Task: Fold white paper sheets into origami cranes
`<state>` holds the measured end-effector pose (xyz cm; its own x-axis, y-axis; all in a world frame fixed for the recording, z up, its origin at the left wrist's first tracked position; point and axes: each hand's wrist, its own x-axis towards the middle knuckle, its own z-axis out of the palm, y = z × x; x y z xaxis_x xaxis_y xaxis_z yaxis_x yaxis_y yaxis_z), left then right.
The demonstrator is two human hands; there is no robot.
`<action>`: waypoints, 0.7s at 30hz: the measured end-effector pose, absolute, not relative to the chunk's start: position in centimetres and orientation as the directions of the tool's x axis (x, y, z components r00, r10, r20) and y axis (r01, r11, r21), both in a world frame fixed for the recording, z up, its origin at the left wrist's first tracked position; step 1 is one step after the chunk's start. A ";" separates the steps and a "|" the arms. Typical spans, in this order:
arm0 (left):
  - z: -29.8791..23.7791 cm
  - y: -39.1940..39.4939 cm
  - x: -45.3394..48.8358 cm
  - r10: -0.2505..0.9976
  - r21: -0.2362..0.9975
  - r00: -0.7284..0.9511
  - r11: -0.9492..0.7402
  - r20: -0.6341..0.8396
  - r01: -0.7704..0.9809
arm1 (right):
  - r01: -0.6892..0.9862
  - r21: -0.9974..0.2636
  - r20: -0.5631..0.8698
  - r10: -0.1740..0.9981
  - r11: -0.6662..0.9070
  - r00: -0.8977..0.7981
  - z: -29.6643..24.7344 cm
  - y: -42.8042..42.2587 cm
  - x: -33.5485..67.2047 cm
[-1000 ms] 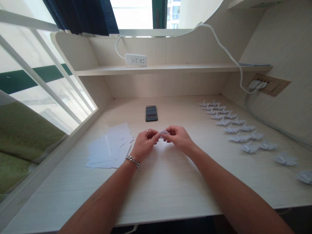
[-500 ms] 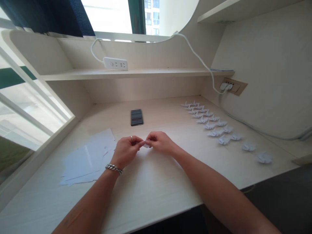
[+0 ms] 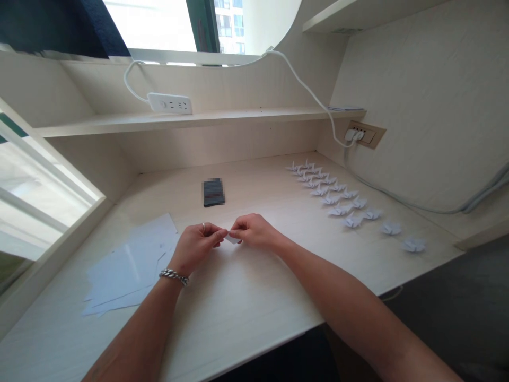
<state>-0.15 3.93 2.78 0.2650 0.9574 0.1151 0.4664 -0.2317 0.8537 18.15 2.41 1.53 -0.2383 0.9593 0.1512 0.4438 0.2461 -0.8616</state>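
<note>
Between my two hands is a small piece of folded white paper (image 3: 232,240), pinched in the fingertips just above the desk. My left hand (image 3: 199,243), with a ring and a chain bracelet, grips its left corner between thumb and finger. Closed on its right side is my right hand (image 3: 254,231), the thumb on the near face. Most of the paper's folds are hidden by the fingers. Folded paper cranes (image 3: 340,210) stand in rows on the right of the desk. Flat white paper sheets (image 3: 127,265) lie overlapping to the left of my left hand.
A dark rectangular object (image 3: 213,192), blurred out, lies beyond my hands. On the back shelf sits a white power strip (image 3: 170,103), its cable running to a wall socket (image 3: 366,135). The desk's front edge (image 3: 274,347) passes under my right forearm.
The view has turned slightly right, so everything sits further left. A little more of the folded paper shows between my fingers, and both hands keep their pinch.
</note>
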 end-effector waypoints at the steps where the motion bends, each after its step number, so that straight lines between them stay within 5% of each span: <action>1: 2.8 3.9 -0.1 0.956 0.860 0.272 -0.228 0.109 0.457 | 0.420 -0.879 0.138 0.963 0.227 -0.233 1.5 2.3 18.2; 5: 2.8 4.1 -0.4 0.954 0.876 0.271 -0.236 0.126 0.421 | 0.290 -0.944 0.099 0.971 0.161 -0.218 1.3 2.2 18.4; 9: 2.8 4.5 -1.3 0.982 0.945 0.128 -0.173 0.142 0.279 | 0.329 -0.931 0.112 0.982 0.158 -0.153 0.8 2.6 19.0; 15: 2.0 3.8 0.1 0.931 0.962 0.360 -0.148 0.058 0.229 | 0.318 -0.930 0.135 0.975 0.186 -0.174 0.9 2.4 19.2; 21: 1.6 3.0 1.2 0.963 0.970 0.254 -0.143 0.090 0.199 | 0.188 -0.966 0.139 0.971 0.176 -0.194 0.8 1.9 18.4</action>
<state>1.17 2.97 1.56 0.2539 0.9630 0.0900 0.1989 -0.1430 0.9695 18.44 1.88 0.79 -0.1943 0.9711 0.1390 0.1883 0.1760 -0.9662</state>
